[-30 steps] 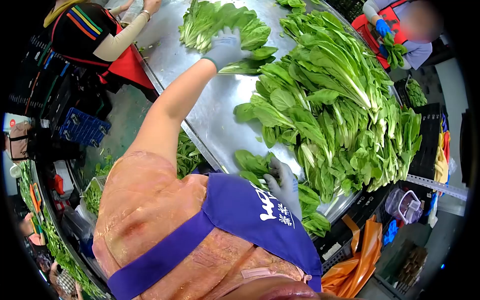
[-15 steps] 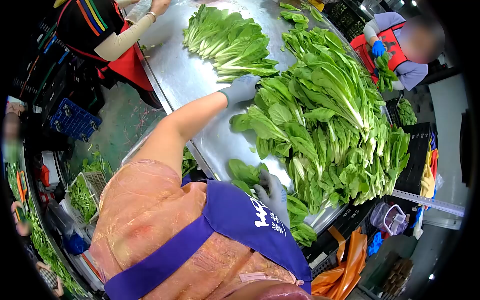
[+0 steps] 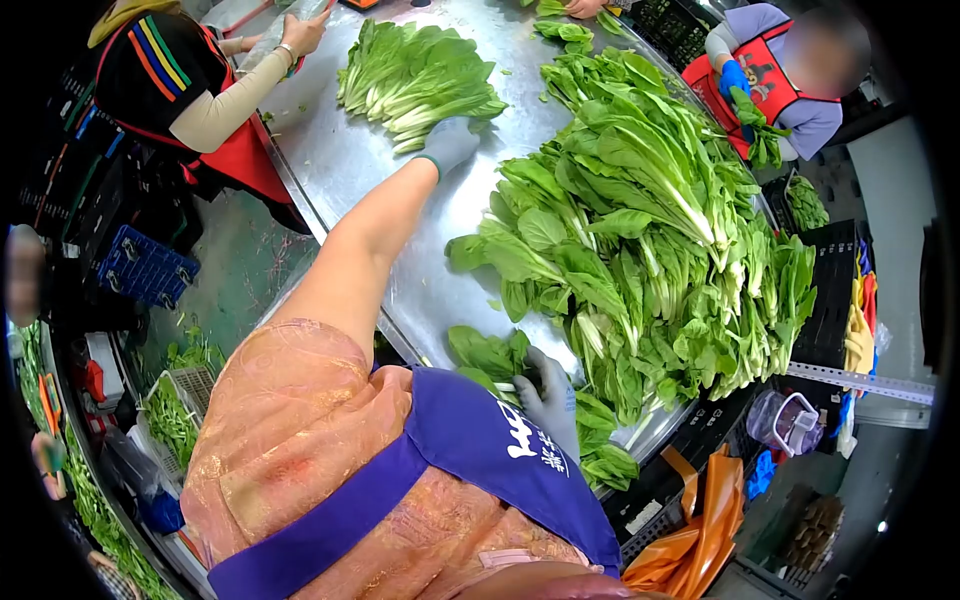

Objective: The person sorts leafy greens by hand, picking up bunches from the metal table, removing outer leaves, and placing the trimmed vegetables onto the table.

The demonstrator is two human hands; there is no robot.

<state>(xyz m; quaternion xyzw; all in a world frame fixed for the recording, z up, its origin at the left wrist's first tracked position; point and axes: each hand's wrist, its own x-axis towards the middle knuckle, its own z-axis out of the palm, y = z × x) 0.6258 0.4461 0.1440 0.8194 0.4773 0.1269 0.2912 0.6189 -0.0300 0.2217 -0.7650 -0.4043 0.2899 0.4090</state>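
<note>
My left hand (image 3: 451, 143), in a grey glove, reaches across the metal table to the near end of a row of leafy greens (image 3: 420, 80) with pale stems. It touches the last stems there; its fingers are mostly hidden from above, so I cannot tell whether they are closed. Close to my apron, my right hand (image 3: 550, 392), also gloved in grey, has its fingers curled around the stem end of a leafy green (image 3: 487, 352). A large heap of the same greens (image 3: 650, 220) lies to the right of both hands.
The metal table (image 3: 400, 235) has a raised edge at left. A co-worker (image 3: 215, 100) stands at upper left holding clear plastic; another (image 3: 770, 85), in blue gloves, holds greens at upper right. A blue crate (image 3: 148, 268) and a basket of greens (image 3: 172, 420) stand on the floor.
My left hand has moved away from the big heap, up and left onto the end of the row. My right hand stays by the apron with the leafy green. The view has shifted slightly.
</note>
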